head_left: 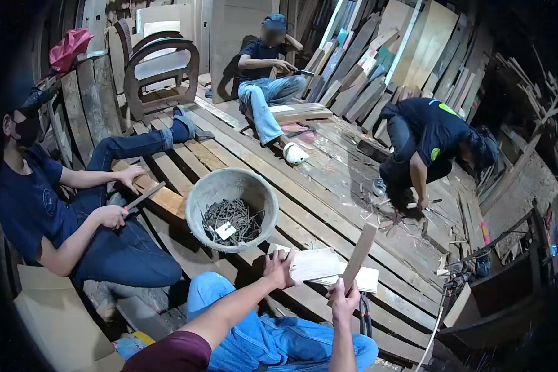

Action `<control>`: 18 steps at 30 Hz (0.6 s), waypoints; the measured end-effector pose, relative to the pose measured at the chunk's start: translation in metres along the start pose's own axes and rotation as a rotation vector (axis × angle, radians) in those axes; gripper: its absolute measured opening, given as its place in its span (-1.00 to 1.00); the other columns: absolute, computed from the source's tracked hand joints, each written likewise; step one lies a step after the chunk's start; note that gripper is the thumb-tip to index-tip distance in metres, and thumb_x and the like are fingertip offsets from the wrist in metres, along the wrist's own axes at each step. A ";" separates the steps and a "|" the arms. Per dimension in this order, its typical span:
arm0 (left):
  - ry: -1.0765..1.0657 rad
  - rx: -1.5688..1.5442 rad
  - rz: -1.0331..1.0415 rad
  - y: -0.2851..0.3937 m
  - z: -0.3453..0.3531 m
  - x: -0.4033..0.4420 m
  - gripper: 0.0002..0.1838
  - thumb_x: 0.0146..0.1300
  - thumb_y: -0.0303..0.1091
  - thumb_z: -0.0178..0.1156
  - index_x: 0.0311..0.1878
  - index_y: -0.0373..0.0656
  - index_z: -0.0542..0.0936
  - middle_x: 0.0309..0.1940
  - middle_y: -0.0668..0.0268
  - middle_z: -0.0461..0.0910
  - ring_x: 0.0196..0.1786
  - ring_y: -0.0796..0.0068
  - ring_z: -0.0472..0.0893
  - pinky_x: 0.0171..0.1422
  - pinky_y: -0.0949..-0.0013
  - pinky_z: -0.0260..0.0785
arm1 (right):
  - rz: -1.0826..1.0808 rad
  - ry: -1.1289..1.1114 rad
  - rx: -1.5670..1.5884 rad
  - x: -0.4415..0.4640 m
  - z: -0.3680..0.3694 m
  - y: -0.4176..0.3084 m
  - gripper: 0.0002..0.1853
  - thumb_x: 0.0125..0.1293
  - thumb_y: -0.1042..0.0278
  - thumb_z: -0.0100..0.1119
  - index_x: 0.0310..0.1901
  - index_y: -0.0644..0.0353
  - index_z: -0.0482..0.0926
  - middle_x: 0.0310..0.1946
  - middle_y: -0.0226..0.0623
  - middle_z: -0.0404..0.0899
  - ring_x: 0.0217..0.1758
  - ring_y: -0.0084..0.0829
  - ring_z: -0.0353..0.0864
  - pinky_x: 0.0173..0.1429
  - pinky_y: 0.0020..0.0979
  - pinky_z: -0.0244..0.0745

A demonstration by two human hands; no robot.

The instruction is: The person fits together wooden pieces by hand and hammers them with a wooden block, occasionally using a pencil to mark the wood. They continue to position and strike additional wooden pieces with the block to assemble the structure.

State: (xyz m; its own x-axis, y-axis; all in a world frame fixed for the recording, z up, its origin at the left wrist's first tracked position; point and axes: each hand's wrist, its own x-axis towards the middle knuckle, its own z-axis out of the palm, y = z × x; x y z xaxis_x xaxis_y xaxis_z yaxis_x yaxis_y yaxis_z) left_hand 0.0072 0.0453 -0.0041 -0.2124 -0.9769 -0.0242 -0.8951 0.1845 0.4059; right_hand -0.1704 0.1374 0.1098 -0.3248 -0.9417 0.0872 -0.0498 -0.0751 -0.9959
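Observation:
My left hand (279, 270) grips the left end of a short pale wooden board (314, 264), its fingers curled over the edge. Beneath it lies another pale board (363, 280), showing at the right. In my right hand (343, 302) is a narrow wooden stick (359, 255), held nearly upright just right of the held board. A pair of dark-handled pliers or cutters (365, 313) lies beside my right hand, partly hidden. Just beyond my left hand stands a grey bucket (195, 214) with many rusty nails (232, 218) and a small white object (225, 230) in it.
A person at left (49, 198) holds a long blade against a timber. Another person sits at the back (270, 74); a third crouches at right (434, 136) over wood scraps. The slatted floor (316, 204) has gaps. Planks (378, 62) lean on the back wall.

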 end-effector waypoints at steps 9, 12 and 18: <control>-0.009 -0.013 -0.015 0.004 -0.007 0.002 0.28 -0.21 0.22 0.53 0.55 -0.12 0.11 0.32 -0.05 0.27 0.44 -0.07 0.21 0.52 -0.31 0.00 | 0.519 0.052 0.065 -0.035 0.028 0.086 -0.71 0.46 0.09 0.18 -0.14 0.16 0.45 -0.54 -0.37 0.49 -0.61 -0.49 0.52 -0.55 -0.42 0.44; -0.046 -0.032 -0.016 0.002 -0.007 0.004 0.27 -0.18 0.26 0.51 0.56 -0.06 0.12 0.43 -0.08 0.18 0.52 -0.10 0.11 0.54 -0.42 -0.11 | 0.540 -0.010 0.095 -0.032 0.032 0.075 -0.73 0.45 0.12 0.20 -0.14 0.16 0.46 -0.54 -0.38 0.50 -0.60 -0.50 0.53 -0.56 -0.43 0.45; 0.230 0.231 0.338 -0.011 0.032 0.010 -0.12 -0.04 0.17 0.39 0.34 -0.12 0.50 0.46 0.01 0.26 0.60 0.04 0.06 0.49 -0.60 -0.28 | 0.439 -0.002 -0.043 -0.035 0.023 0.076 -0.73 0.44 0.15 0.22 -0.14 0.18 0.47 -0.55 -0.36 0.52 -0.61 -0.49 0.54 -0.56 -0.42 0.46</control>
State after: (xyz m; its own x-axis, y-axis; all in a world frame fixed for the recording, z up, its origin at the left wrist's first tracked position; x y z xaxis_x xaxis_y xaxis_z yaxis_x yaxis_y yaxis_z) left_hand 0.0021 0.0369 -0.0381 -0.4378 -0.8518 0.2877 -0.8601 0.4900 0.1419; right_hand -0.1407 0.1569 0.0308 -0.3220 -0.8818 -0.3445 0.0534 0.3464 -0.9366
